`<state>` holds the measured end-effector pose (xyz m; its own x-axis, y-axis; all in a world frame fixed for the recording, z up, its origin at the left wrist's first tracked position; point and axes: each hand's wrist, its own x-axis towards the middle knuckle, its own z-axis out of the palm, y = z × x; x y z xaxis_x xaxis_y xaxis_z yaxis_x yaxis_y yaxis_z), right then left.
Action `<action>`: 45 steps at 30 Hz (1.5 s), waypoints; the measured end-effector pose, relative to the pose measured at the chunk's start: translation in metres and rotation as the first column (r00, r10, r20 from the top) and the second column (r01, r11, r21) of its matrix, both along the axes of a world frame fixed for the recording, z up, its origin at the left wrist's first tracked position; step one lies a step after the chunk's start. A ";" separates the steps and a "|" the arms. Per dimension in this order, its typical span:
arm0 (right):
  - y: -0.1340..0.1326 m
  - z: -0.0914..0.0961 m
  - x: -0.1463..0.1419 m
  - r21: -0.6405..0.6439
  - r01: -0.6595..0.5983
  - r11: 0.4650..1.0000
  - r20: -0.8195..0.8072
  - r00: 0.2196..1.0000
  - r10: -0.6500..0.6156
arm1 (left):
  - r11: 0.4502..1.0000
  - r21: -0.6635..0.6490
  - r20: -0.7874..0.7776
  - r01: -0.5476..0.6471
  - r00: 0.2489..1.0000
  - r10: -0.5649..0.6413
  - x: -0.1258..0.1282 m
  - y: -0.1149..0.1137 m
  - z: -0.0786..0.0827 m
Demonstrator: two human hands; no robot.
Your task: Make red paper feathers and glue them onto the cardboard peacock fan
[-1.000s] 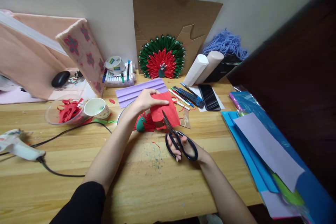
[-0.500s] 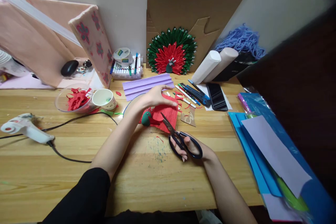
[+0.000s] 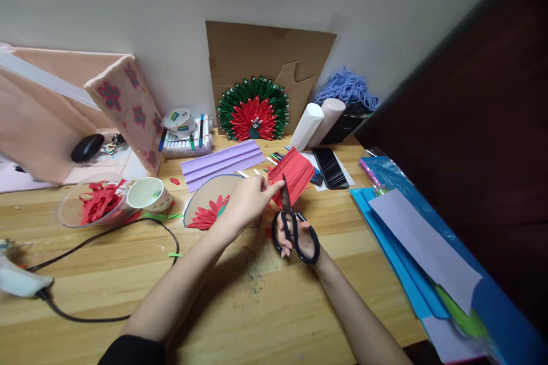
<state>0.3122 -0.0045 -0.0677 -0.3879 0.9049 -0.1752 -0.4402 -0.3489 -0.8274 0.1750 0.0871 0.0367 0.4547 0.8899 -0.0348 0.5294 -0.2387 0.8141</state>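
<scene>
Between the thumb and fingers of my left hand (image 3: 252, 199) is pinched a piece of red crepe paper (image 3: 295, 174), raised above the table. My right hand (image 3: 293, 236) has its fingers through the handles of black-handled scissors (image 3: 286, 199). Their blades point up, in front of the paper's left part and close to my left fingertips; whether they touch the paper I cannot tell. Under my left forearm lies a rounded cardboard piece (image 3: 205, 197) with red paper petals (image 3: 208, 214) on it, partly hidden by the hand.
A clear bowl of red scraps (image 3: 68, 217), a paper cup (image 3: 148, 194) and a white glue gun (image 3: 21, 279) with a black cord are on the left. Behind stand a finished green-and-red peacock (image 3: 254, 111) and cardboard. A phone (image 3: 330, 168) and blue folders (image 3: 381, 228) lie right.
My left hand has lifted the red paper off the cardboard piece and moved it right. The scissors have turned more upright, their blades now by the paper. The view has shifted too.
</scene>
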 end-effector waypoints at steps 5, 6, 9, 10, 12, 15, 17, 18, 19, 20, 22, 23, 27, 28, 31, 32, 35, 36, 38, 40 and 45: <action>0.000 -0.001 -0.001 0.013 0.004 1.000 -0.011 1.000 -0.004 | 0.998 -0.040 0.128 0.056 0.991 -0.050 0.005 0.009 -0.010; 0.000 -0.001 -0.001 0.017 0.007 1.000 -0.008 1.000 -0.007 | 0.997 -0.048 0.138 0.061 0.989 -0.054 0.005 0.010 -0.011; -0.003 0.003 -0.003 0.034 0.042 0.999 0.012 0.999 -0.042 | 0.996 -0.049 0.145 0.070 0.987 -0.063 0.003 0.012 -0.010; -0.005 0.004 -0.004 0.042 0.063 0.997 0.023 0.998 -0.064 | 0.997 -0.043 0.140 0.070 0.988 -0.063 0.003 0.012 -0.009; -0.009 0.008 -0.006 0.058 0.107 0.993 0.052 0.993 -0.110 | 0.997 -0.024 0.115 0.067 0.991 -0.064 0.003 0.011 -0.007; -0.015 0.014 -0.007 0.079 0.149 0.986 0.097 0.983 -0.156 | 0.998 0.021 0.074 0.057 0.996 -0.058 0.004 0.009 -0.006; -0.016 0.016 -0.008 0.088 0.164 0.983 0.117 0.978 -0.174 | 0.997 0.063 0.055 0.052 0.997 -0.056 0.005 0.008 -0.005; -0.017 0.017 -0.008 0.090 0.170 0.981 0.123 0.976 -0.181 | 0.995 0.082 0.046 0.050 0.997 -0.054 0.006 0.007 -0.006; -0.017 0.018 -0.009 0.090 0.176 0.980 0.127 0.974 -0.186 | 0.994 0.096 0.037 0.048 0.998 -0.052 0.006 0.007 -0.006; -0.016 0.018 -0.009 0.088 0.180 0.980 0.129 0.973 -0.190 | 0.993 0.106 0.030 0.047 0.998 -0.051 0.007 0.006 -0.006; -0.016 0.019 -0.010 0.080 0.184 0.980 0.127 0.973 -0.193 | 0.993 0.108 0.023 0.046 0.999 -0.049 0.008 0.005 -0.007; -0.015 0.019 -0.011 0.075 0.185 0.980 0.123 0.973 -0.194 | 0.993 0.105 0.022 0.047 0.999 -0.050 0.008 0.005 -0.008; -0.014 0.016 -0.012 0.057 0.189 0.980 0.093 0.977 -0.194 | 0.995 0.088 0.029 0.053 0.998 -0.055 0.009 0.003 -0.007; -0.013 0.015 -0.011 0.053 0.186 0.981 0.081 0.978 -0.190 | 0.995 0.084 0.031 0.056 0.998 -0.059 0.009 0.003 -0.007; -0.011 0.012 -0.011 0.046 0.165 0.985 0.037 0.985 -0.166 | 0.995 0.072 0.037 0.068 0.997 -0.071 0.010 0.003 -0.006; -0.010 0.011 -0.011 0.045 0.156 0.987 0.022 0.987 -0.157 | 0.995 0.070 0.038 0.071 0.997 -0.074 0.010 0.004 -0.005; -0.008 0.008 -0.010 0.044 0.138 0.989 -0.026 0.990 -0.137 | 0.995 0.067 0.043 0.073 0.996 -0.076 0.010 0.004 -0.005; -0.007 0.006 -0.010 0.043 0.133 0.990 -0.042 0.990 -0.131 | 0.995 0.064 0.039 0.072 0.996 -0.075 0.010 0.004 -0.005; -0.006 0.003 -0.009 0.039 0.121 0.992 -0.073 0.990 -0.118 | 0.996 0.054 0.019 0.070 0.997 -0.071 0.010 0.004 -0.004; -0.005 -0.001 -0.008 0.033 0.104 0.994 -0.099 0.990 -0.100 | 0.997 0.038 0.001 0.068 0.998 -0.068 0.009 0.004 -0.003; -0.003 -0.007 -0.006 0.014 0.066 0.998 -0.134 0.989 -0.064 | 0.997 0.005 0.006 0.071 0.997 -0.071 0.008 0.005 -0.001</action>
<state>0.3061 -0.0075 -0.0751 -0.3468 0.9317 -0.1085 -0.5683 -0.3007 -0.7659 0.1828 0.0922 0.0356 0.5167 0.8557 -0.0277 0.5058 -0.2790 0.8163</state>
